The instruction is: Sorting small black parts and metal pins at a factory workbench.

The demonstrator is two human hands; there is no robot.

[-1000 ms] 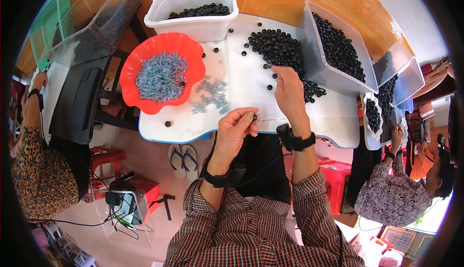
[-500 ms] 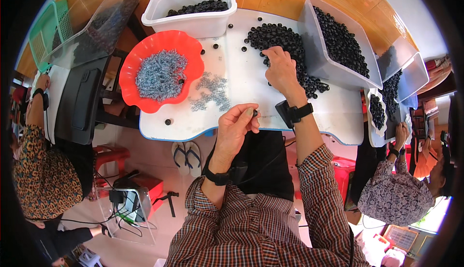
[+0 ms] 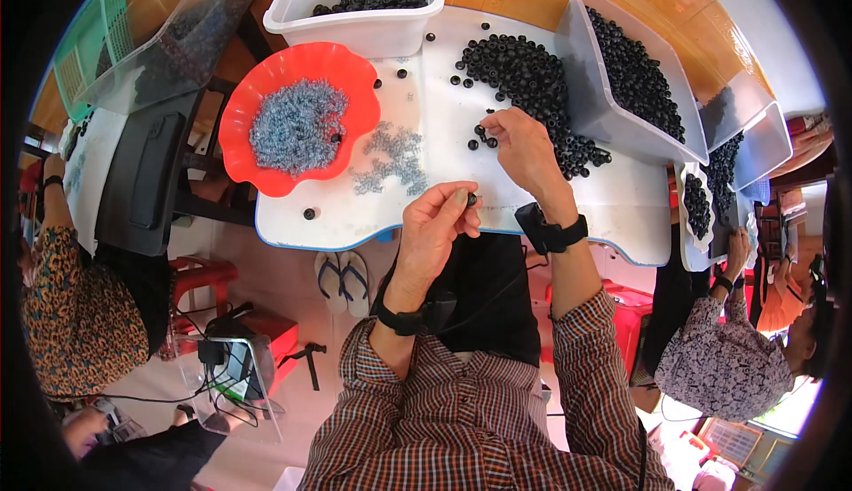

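My left hand [image 3: 437, 225] is closed, pinching a small round black piece [image 3: 471, 199] between thumb and fingertips just over the table's front edge. Ahead of it and to the right, my right hand [image 3: 529, 149] reaches over the white tabletop with its fingers bent together. A few loose black pieces [image 3: 482, 143] lie right at its fingertips; whether one is pinched there is hidden. The heap of black pieces [image 3: 519, 69] spreads just beyond that hand. To the left, a red scalloped bowl [image 3: 238, 149] holds many tiny clear greyish parts [image 3: 297, 127], with one black piece among them.
More clear parts [image 3: 390, 158] are scattered beside the bowl. A white tub [image 3: 355, 31] and a translucent bin [image 3: 612, 122], both with black pieces, stand at the back. Co-workers sit left [image 3: 84, 313] and right [image 3: 728, 358]. Flip-flops [image 3: 343, 282] lie on the floor below.
My right hand has drawn back from the heap toward me, and a few black pieces now lie apart from it by the fingertips. My left hand still holds its piece.
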